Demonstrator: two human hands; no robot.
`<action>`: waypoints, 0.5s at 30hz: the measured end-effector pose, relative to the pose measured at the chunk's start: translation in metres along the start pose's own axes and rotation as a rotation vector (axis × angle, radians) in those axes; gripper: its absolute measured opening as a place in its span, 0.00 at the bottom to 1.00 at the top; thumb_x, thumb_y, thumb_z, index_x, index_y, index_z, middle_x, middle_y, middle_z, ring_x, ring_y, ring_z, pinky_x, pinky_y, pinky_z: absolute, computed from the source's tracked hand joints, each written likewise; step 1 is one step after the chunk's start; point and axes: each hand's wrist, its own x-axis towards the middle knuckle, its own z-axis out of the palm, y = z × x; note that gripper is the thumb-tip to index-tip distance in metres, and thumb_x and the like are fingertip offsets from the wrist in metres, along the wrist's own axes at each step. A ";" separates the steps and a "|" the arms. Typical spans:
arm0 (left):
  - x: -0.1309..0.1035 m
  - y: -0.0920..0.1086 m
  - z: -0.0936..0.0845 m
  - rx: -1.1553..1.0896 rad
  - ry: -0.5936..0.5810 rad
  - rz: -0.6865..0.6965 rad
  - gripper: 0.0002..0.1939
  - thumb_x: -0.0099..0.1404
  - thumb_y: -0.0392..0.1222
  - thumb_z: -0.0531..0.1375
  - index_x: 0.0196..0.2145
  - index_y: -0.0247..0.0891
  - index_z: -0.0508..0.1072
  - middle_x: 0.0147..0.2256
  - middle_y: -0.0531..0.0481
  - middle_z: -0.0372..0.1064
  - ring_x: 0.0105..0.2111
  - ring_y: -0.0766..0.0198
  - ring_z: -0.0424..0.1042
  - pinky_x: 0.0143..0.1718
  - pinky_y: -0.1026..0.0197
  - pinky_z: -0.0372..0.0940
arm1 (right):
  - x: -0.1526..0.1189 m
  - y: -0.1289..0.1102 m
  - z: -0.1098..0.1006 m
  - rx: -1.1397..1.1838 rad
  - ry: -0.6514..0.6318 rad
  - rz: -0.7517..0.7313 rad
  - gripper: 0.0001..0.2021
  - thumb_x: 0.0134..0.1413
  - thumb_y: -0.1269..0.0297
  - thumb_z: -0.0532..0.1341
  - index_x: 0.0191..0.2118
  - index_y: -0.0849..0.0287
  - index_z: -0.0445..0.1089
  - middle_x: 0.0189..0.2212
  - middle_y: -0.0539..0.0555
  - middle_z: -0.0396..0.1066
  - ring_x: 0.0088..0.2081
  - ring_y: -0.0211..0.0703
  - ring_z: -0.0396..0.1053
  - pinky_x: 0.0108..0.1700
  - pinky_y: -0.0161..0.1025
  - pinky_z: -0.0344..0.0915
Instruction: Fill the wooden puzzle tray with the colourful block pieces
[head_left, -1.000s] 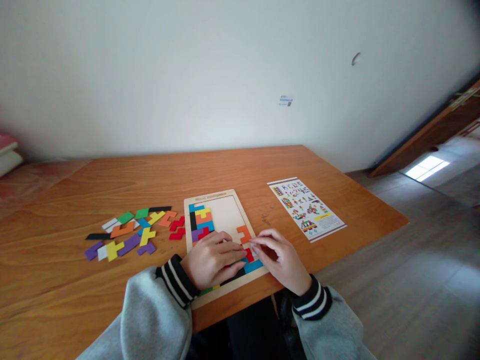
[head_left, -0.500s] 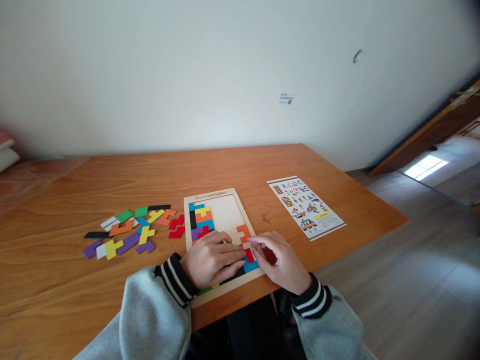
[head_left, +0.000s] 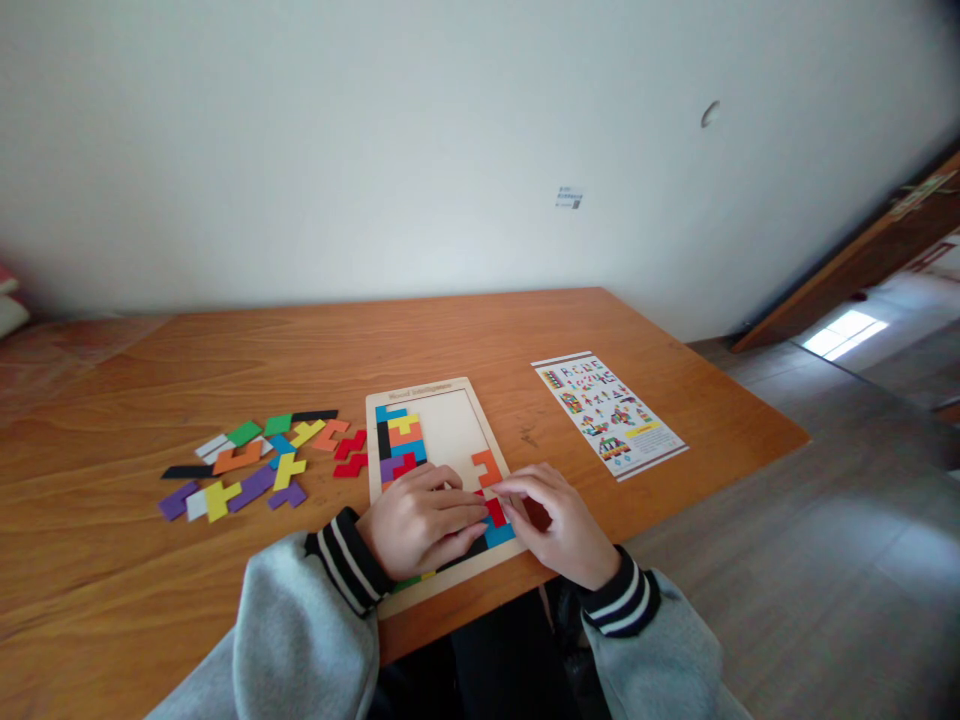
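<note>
A wooden puzzle board (head_left: 450, 425) lies at the table's near edge, with coloured block pieces along its left side and bottom. My left hand (head_left: 427, 515) rests palm down across its lower part, fingers stretched to the right, hiding pieces beneath. The left fingertips reach a red puzzle piece (head_left: 496, 512). From the other side my right hand (head_left: 559, 525) pinches at that piece's upper right edge with thumb and index finger; the exact contact is partly hidden. Just above is an orange piece (head_left: 487, 468); a blue piece (head_left: 499, 532) sits below.
Several loose puzzle pieces lie left of the board, among them a purple one (head_left: 253, 488), a yellow one (head_left: 289, 471) and a red one (head_left: 351, 465). A printed pattern sheet (head_left: 609, 415) lies to the right on the wooden table (head_left: 420, 340). Behind it rises a white wall.
Both hands keep nearly the same place at the red piece. The whole view has shifted slightly; no piece has visibly moved on the board.
</note>
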 end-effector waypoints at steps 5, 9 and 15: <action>-0.001 0.000 0.001 -0.010 0.000 0.000 0.11 0.71 0.39 0.57 0.45 0.39 0.79 0.37 0.45 0.80 0.35 0.61 0.72 0.38 0.60 0.71 | 0.002 -0.006 -0.003 -0.021 0.026 -0.025 0.14 0.63 0.67 0.60 0.53 0.51 0.71 0.48 0.56 0.75 0.51 0.48 0.71 0.54 0.50 0.68; 0.001 0.001 0.000 -0.020 0.006 0.006 0.10 0.70 0.38 0.57 0.44 0.38 0.78 0.37 0.47 0.80 0.35 0.61 0.72 0.38 0.60 0.71 | 0.001 -0.008 -0.002 -0.093 -0.028 -0.069 0.20 0.64 0.67 0.59 0.61 0.50 0.65 0.54 0.57 0.73 0.58 0.50 0.67 0.59 0.54 0.66; 0.002 0.002 -0.001 -0.033 0.015 0.009 0.09 0.70 0.38 0.58 0.43 0.37 0.78 0.37 0.48 0.80 0.35 0.61 0.71 0.38 0.60 0.71 | 0.000 -0.005 0.003 -0.118 0.002 -0.060 0.19 0.65 0.67 0.58 0.60 0.53 0.65 0.54 0.58 0.73 0.56 0.49 0.69 0.59 0.53 0.66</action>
